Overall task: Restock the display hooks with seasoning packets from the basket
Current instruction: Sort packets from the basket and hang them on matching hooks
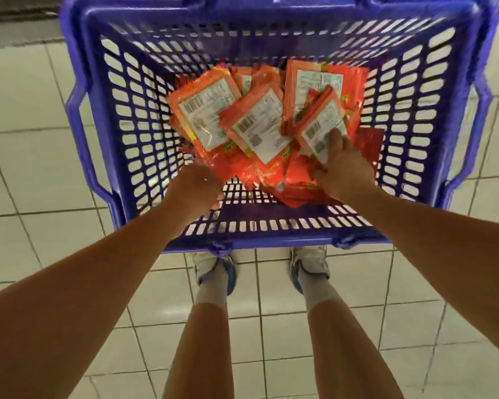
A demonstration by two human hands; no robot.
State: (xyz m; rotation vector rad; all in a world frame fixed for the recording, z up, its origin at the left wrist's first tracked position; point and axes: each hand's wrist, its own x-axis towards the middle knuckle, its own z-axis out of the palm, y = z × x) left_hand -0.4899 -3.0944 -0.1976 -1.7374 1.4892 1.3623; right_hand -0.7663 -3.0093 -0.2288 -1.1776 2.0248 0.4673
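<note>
A blue slotted plastic basket (pixel 274 24) stands on the floor in front of my feet. Inside lies a loose heap of orange-red seasoning packets (pixel 242 122), many with their white label backs up. My right hand (pixel 343 168) reaches into the right side of the heap, fingers closed on a packet (pixel 321 131) with a white label and barcode. My left hand (pixel 195 188) is low inside the basket near its front wall, at the edge of the pile; its fingers curl under and I cannot see whether they hold anything. No display hooks are in view.
Pale square floor tiles (pixel 26 174) surround the basket. My two legs and white-and-blue shoes (pixel 216 269) stand just behind its near rim. A dark strip (pixel 20 18) runs along the top left edge.
</note>
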